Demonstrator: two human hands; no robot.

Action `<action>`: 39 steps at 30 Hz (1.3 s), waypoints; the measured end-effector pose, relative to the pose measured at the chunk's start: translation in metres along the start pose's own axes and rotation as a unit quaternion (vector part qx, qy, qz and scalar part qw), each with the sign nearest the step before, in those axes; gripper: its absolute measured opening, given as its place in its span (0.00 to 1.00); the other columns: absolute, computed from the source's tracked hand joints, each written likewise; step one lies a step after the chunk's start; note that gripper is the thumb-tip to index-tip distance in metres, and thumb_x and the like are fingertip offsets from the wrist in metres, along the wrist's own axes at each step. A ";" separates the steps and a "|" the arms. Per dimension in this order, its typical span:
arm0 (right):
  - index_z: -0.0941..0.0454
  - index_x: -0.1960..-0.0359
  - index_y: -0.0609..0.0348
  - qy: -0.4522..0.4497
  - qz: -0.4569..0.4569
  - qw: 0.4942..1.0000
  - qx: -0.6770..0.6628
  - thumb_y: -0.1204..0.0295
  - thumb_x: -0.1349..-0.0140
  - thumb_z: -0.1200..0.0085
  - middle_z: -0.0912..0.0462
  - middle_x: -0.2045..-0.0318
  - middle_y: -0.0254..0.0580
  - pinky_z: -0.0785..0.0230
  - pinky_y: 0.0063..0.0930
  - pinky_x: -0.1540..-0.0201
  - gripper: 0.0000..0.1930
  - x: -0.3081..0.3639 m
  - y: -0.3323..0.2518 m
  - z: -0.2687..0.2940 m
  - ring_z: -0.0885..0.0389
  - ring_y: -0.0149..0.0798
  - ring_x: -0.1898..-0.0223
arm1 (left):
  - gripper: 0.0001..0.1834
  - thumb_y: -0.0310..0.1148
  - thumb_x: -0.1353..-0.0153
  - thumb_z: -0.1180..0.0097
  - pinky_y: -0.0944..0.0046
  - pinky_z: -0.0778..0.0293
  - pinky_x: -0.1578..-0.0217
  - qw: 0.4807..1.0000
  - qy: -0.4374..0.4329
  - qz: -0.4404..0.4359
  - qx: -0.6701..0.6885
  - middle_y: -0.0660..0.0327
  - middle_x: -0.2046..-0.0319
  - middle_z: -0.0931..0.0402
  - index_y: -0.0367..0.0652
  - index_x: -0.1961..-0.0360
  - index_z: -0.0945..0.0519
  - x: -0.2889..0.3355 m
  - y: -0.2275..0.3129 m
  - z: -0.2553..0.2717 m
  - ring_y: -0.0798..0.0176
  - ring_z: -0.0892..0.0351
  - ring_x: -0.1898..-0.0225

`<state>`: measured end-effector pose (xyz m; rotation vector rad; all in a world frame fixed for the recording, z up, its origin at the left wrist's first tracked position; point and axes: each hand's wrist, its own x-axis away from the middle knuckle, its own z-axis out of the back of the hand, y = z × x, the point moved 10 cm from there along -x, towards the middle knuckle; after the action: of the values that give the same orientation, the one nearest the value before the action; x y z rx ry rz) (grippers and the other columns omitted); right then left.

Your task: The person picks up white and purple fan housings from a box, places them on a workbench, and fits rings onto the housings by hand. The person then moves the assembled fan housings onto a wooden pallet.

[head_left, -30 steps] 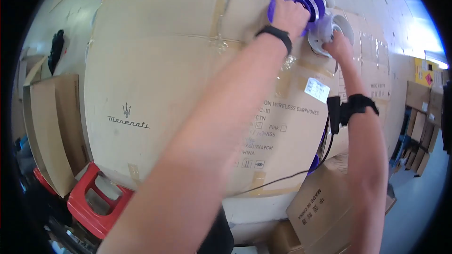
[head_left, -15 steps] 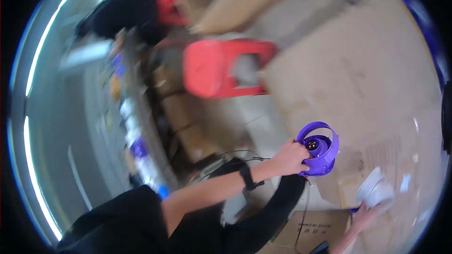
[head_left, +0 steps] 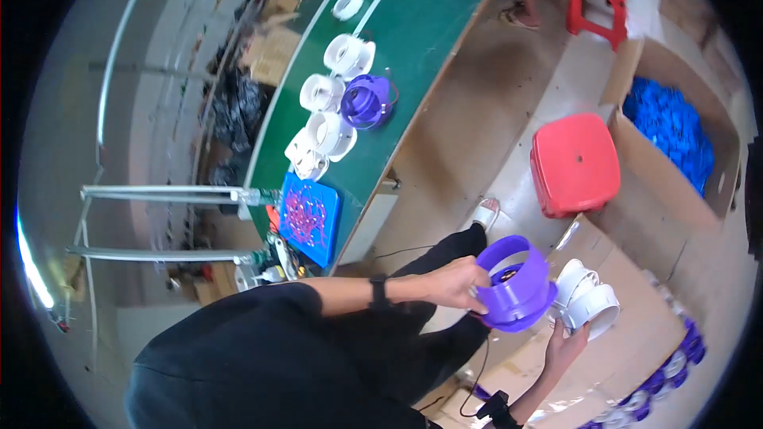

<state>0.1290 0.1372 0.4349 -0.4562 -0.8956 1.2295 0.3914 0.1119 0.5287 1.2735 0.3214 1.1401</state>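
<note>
My left hand [head_left: 461, 284] is closed on the rim of a purple round plastic housing [head_left: 520, 294]. The housing has an open ring on top, and a dark, shiny part shows inside it. My right hand [head_left: 564, 347] grips a white plastic housing [head_left: 592, 302] of similar round shape from below. The white housing is just right of the purple one; whether they touch I cannot tell. A thin dark cable [head_left: 486, 357] hangs below the purple housing.
A green workbench [head_left: 421, 40] at the left carries white housings [head_left: 330, 133], a purple one [head_left: 366, 102] and a blue tray [head_left: 324, 222] of pink-red wires. To the right are a red stool [head_left: 579, 160], a carton of blue parts [head_left: 671, 123] and a cardboard surface [head_left: 616, 377] near stacked purple-and-white parts [head_left: 660, 373].
My view has swung round, bringing the green workbench into sight. The white housing in my right hand is now up beside the purple one; my left hand keeps its hold.
</note>
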 end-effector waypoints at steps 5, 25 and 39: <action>0.23 0.53 0.69 -0.014 0.122 0.990 0.072 0.77 0.48 0.36 0.20 0.56 0.59 0.31 0.45 0.47 0.20 -0.090 -0.149 -0.005 0.22 0.59 0.52 | 0.08 0.35 0.52 0.34 0.57 0.42 0.60 0.991 0.094 -0.009 -0.098 0.65 0.71 0.21 0.48 0.69 0.15 0.071 -0.011 0.128 0.62 0.23 0.63; 0.20 0.72 0.58 -0.184 0.558 0.738 0.332 0.79 0.56 0.43 0.17 0.75 0.47 0.34 0.42 0.56 0.07 -0.187 -0.620 -0.399 0.20 0.47 0.60 | 0.06 0.30 0.55 0.42 0.49 0.40 0.49 0.809 0.419 0.304 -0.278 0.69 0.69 0.25 0.49 0.73 0.18 0.257 -0.193 0.266 0.64 0.30 0.54; 0.20 0.64 0.55 -0.169 0.540 0.719 0.404 0.69 0.53 0.37 0.16 0.65 0.46 0.30 0.41 0.52 0.13 -0.186 -0.618 -0.434 0.20 0.47 0.54 | 0.12 0.33 0.54 0.36 0.42 0.42 0.46 0.828 0.399 0.277 -0.280 0.64 0.62 0.25 0.44 0.67 0.20 0.258 -0.182 0.273 0.56 0.32 0.49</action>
<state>0.8363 -0.1590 0.5669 0.0331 -0.2038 2.6897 0.8013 0.1843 0.5607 0.2960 0.1914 2.0748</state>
